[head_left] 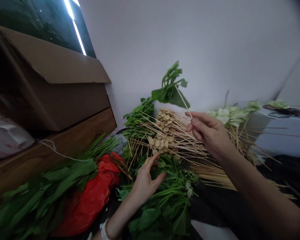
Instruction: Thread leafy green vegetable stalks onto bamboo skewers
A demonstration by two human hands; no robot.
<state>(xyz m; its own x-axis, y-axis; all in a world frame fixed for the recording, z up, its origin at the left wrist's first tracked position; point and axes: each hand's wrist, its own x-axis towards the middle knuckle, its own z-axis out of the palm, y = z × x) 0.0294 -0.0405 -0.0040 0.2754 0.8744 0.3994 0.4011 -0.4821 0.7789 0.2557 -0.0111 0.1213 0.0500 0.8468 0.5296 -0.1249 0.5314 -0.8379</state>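
My right hand (208, 131) pinches the lower end of a wooden skewer (182, 96), raised in front of the wall. Folded green leaves (170, 88) are threaded on the skewer's upper part. My left hand (147, 178) reaches over a heap of loose leafy greens (162, 200), fingers apart and nothing in its grip. Just beyond its fingertips lie many skewers of pale round slices (164, 131), stacked with their sticks pointing right. Behind these slices, to the left, is a pile of skewered greens (140, 118).
A red plastic bag (92, 200) lies left of my left hand, beside large leaves (47, 190). An open cardboard box (65, 100) stands on a wooden ledge (90, 125). Skewers of pale cabbage-like leaves (227, 115) and bare sticks (215, 173) lie at right.
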